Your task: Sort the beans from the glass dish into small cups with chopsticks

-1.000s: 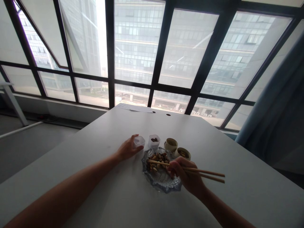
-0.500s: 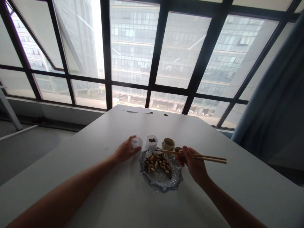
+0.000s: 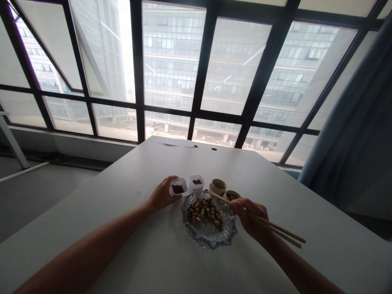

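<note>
My left hand point(image 3: 165, 192) is closed around the side of a small clear plastic cup point(image 3: 183, 182), tilted so dark bits point(image 3: 177, 188) show inside. In my right hand point(image 3: 249, 214) is a pair of wooden chopsticks point(image 3: 281, 232); their tips are over the far rim of a scalloped glass plate point(image 3: 208, 241). Mixed nuts and dark pieces point(image 3: 203, 210) lie on the plate. Beside the held cup stands a second plastic cup point(image 3: 196, 185) with dark bits in it. Two small brownish teacups point(image 3: 218, 185) are behind the plate, the nearer one partly hidden by my right hand.
A white table point(image 3: 147, 253) spreads under everything. Papers point(image 3: 173, 141) lie at its far end, near two dark round spots. Large black-framed windows point(image 3: 171, 61) rise beyond it, and a blue curtain point(image 3: 346, 106) hangs at the right.
My left hand has tipped the plastic cup, so its dark contents now show. My right hand has turned the chopsticks, lowering their back ends; the tips have shifted slightly right and away from me.
</note>
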Available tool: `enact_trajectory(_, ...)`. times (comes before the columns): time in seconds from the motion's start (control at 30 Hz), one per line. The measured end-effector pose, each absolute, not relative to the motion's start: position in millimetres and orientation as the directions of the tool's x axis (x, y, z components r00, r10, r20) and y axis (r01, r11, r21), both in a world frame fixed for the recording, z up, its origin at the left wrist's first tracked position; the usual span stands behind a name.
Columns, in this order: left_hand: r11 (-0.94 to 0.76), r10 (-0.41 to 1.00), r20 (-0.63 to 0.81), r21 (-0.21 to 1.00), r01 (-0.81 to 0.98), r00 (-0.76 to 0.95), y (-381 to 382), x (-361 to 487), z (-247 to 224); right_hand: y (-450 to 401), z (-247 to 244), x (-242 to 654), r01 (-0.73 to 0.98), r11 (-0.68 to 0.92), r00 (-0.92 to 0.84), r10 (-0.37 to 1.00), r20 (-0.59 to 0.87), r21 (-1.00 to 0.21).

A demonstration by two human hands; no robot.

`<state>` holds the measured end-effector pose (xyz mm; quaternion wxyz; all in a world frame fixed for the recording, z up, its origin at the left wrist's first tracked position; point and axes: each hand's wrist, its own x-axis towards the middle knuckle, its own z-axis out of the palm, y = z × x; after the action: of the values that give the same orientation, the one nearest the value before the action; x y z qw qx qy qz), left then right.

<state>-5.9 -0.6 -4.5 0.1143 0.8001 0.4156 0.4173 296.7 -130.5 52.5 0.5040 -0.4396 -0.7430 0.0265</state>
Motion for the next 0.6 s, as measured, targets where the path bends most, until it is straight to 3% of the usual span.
enact_trajectory(0.17,-0.645,0.747,0.577,0.509,0.569,0.330,-2.2,-5.0,-3.8,-123.7,61.4,271.9,0.520,0.606,-0.072,0.733,0.676,-0.602)
enact_trajectory(0.43,-0.655,0.744,0.577,0.525,0.543,0.338,-5.2,-4.3,0.2,-82.9,81.3,218.2,0.521,0.680,-0.295,0.711,0.639,-0.516)
enact_trajectory(0.6,-0.640,0.758,0.560,0.542,0.544,0.334,-4.0,-4.3,-0.4,-77.4,81.1,225.2,0.398,0.530,-0.125,0.840,0.529,-0.749)
